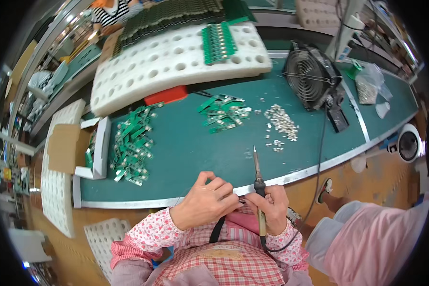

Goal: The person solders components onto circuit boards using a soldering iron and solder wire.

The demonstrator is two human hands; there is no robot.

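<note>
My right hand (273,205) is closed around the handle of a soldering iron (259,183), whose tip points up and away over the green mat. Just left of it, my left hand (209,202) is closed in a pinch at the table's front edge. A thin wire, seemingly solder wire (202,188), runs across its fingers; whatever else sits in the pinch is hidden. Beyond the hands lie a small heap of green circuit boards (224,113) and a scatter of small silvery metal parts (282,123). A larger heap of narrow green boards (132,145) is farther left.
A black fan (310,76) stands at the back right, near a bag of small parts (367,90). White foam (176,55) carries a green board panel (218,43). An open carton (66,148) is at left. The iron's cord (320,162) crosses the right side. Another person (367,238) is at right.
</note>
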